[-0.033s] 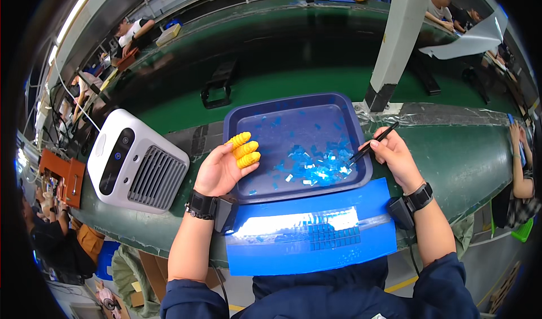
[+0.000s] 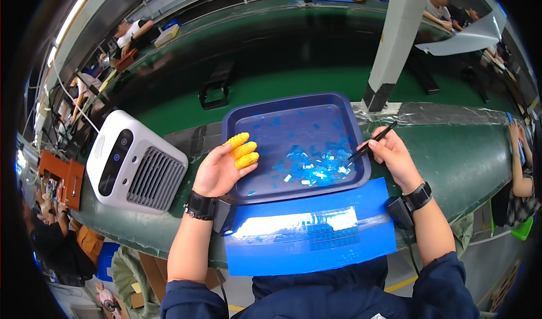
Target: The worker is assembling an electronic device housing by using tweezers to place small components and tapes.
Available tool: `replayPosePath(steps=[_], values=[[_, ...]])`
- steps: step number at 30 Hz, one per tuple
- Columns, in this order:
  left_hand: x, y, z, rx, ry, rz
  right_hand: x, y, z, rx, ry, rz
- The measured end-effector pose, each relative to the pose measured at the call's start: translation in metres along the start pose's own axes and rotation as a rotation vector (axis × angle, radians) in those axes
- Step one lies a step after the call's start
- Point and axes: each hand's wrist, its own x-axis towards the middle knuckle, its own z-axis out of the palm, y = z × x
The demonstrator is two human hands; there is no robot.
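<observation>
My right hand (image 2: 392, 153) grips a pair of black tweezers (image 2: 377, 141) slantwise. Their tip points down at a heap of small blue pieces (image 2: 322, 163), some catching the light as white, near the right side of a dark blue tray (image 2: 282, 193). Over the tray's left rim, my left hand (image 2: 219, 166) is turned palm up with nothing in it. Yellow ribbed finger cots (image 2: 244, 149) cover three of its stretched fingers. In front of the tray lies a bright blue board (image 2: 271, 259) with a clear strip and rows of small blue pieces (image 2: 334, 237).
A white fan-like appliance (image 2: 135, 161) stands on the green bench to the left. Behind the tray's right corner rises a grey post (image 2: 395, 42). A black stand (image 2: 217, 84) lies beyond the tray. Other people sit along the far benches and at the right edge.
</observation>
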Motion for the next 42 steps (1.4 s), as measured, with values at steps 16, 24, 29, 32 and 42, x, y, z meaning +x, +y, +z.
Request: replayPosePath(steps=[16,24,29,32,42], values=[[-0.006,0.0,-0.002,0.031,0.047,0.03,-0.001,-0.03,-0.018,0.09,0.235,-0.169],[-0.005,0.001,0.003,0.034,0.028,0.033,0.03,-0.052,-0.109,-0.38,0.526,-0.095],[-0.003,0.001,0.002,0.011,0.057,0.039,0.07,-0.051,-0.165,-1.172,0.618,0.04],[-0.006,0.002,-0.003,-0.001,0.064,0.039,0.087,-0.063,-0.161,-1.45,0.546,0.165],[-0.005,0.001,0.005,0.037,0.093,0.049,0.139,-0.054,-0.185,-1.546,0.457,0.26]])
